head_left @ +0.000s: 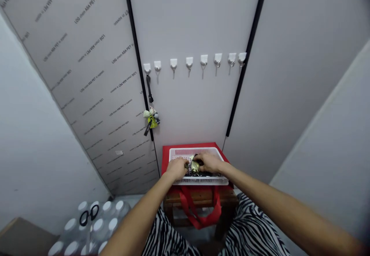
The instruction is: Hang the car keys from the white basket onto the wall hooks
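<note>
Both hands work inside a shallow white plastic basket (pixel 202 181) with slotted sides. My left hand (pixel 177 168) reaches in from the left, its fingers curled at a small bunch of shiny items. From the right, my right hand (pixel 209 162) has its fingers closed on the same bunch. Between the fingertips shows a shiny gold-green trinket (pixel 195 166), with silvery bits beside it; its exact kind is too small to tell. Dark glossy items lie beneath it, partly covered by my hands.
The basket rests on a red bag (pixel 166 158) with hanging red handles (pixel 199 222), on a wooden stool (pixel 173 198). A row of white hooks (pixel 189 62) lines the wall; the leftmost bears a keychain (pixel 151 119). Black-handled scissors (pixel 89 215) lie on white-capped bottles (pixel 98 225), near a cardboard box (pixel 26 238).
</note>
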The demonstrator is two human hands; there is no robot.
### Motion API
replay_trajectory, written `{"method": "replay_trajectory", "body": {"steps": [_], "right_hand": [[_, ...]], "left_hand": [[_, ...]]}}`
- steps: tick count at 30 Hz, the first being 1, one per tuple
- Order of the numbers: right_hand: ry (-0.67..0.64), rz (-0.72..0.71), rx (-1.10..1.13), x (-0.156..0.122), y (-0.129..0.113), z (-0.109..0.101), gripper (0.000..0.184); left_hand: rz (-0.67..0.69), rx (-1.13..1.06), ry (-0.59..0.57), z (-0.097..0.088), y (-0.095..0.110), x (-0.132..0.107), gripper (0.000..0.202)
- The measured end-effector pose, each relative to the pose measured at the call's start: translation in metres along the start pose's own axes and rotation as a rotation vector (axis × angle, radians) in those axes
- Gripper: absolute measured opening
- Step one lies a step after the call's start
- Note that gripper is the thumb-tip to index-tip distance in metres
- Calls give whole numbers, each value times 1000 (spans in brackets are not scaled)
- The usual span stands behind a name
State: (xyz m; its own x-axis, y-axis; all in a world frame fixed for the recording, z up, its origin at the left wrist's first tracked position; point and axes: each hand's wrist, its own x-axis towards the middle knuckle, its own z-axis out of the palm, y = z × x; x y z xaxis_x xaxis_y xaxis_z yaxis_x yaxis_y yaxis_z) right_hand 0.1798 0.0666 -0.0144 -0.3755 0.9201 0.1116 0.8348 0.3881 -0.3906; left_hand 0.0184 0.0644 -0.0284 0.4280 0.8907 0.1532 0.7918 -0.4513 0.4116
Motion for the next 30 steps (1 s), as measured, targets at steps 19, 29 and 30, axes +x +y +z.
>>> {"method": "replay_trajectory", "body": {"steps": [19, 29, 30], "right_hand": [[152, 303, 977, 15, -33, -18, 4], [272, 274, 1110, 18, -47, -49, 8], [295, 282, 1112, 17, -48, -53, 8]], "left_hand": [[-57, -248, 20, -3, -4, 4, 32], [-95, -578, 160, -22, 6, 12, 15], [-102, -583, 173, -28, 6, 13, 15]]}}
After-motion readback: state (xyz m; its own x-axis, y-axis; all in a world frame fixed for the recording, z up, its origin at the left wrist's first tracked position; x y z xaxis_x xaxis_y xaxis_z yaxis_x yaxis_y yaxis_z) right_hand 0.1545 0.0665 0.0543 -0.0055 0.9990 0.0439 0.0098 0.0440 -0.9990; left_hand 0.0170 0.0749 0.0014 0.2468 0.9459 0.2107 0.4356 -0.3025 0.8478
